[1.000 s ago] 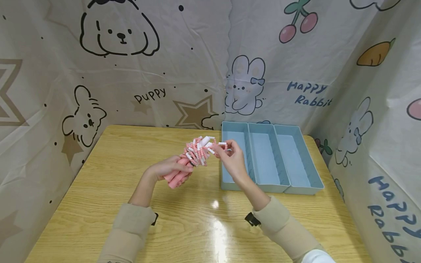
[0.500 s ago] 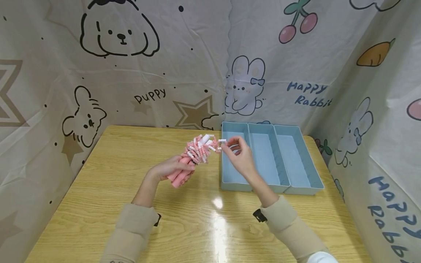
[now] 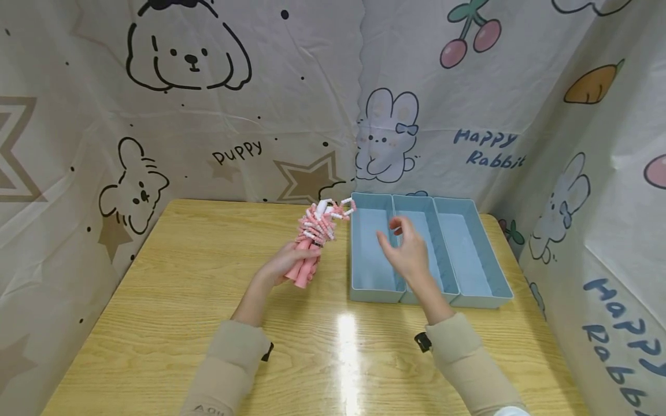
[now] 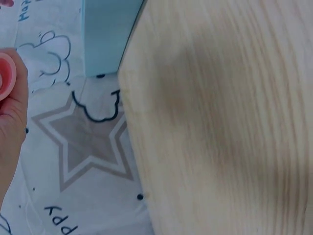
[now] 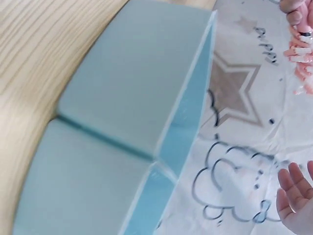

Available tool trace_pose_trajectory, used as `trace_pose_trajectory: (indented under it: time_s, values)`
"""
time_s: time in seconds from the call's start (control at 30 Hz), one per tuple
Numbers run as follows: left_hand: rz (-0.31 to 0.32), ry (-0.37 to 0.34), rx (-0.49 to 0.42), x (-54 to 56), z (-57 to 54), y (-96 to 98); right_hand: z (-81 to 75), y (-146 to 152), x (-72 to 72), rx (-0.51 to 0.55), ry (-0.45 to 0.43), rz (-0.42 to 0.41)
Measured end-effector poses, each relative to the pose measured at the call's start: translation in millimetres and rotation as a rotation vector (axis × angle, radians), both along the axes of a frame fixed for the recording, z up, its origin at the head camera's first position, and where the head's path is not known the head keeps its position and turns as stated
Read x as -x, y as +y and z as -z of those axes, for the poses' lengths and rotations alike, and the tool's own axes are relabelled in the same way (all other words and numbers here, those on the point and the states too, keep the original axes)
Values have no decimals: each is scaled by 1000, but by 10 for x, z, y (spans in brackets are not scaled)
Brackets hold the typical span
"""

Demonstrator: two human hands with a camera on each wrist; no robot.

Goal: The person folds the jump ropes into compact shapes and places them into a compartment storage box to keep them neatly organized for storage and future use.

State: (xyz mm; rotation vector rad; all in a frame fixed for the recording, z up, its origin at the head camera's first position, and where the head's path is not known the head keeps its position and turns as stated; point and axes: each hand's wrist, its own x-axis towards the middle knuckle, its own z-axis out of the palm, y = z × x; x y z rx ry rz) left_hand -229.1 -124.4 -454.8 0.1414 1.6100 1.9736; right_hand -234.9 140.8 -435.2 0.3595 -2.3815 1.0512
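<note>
A bundled beaded jump rope (image 3: 317, 226) with pink and white beads is held up over the table. Its pink handles (image 3: 300, 270) are gripped by my left hand (image 3: 281, 263), pointing down toward me, with a dark band where the beads begin. A loose loop of beads sticks out at the top right. In the left wrist view, only the round end of a handle (image 4: 5, 76) shows in the left hand at the frame's edge. My right hand (image 3: 411, 251) is held away from the rope, above the blue bins, fingers loosely bent and holding nothing.
Three narrow light-blue bins (image 3: 470, 248) stand side by side at the right of the wooden table (image 3: 171, 300). A printed cloth (image 3: 307, 104) hangs behind and along both sides of the table.
My right hand has let go of the bead loop and moved right over the bins. The left hand has shifted right, turning the jump rope more upright.
</note>
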Motion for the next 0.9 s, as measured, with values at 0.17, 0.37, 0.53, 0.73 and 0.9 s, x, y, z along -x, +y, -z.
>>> trace_pose_trajectory:
  time_s: [0.17,0.37,0.53,0.73,0.9]
  values:
    - [-74,-25,-42,36,88,160,156,140,58,-117,88,69]
    - [-142,-14,-79,78,222,368,344,296,104,-231,130,143]
    - [-192,22,-120,153,406,529,513,402,114,-311,131,169]
    - [-259,-45,-130,170,376,752,706,479,100,-357,83,187]
    - [-298,-91,-157,224,389,890,812,507,94,-408,3,193]
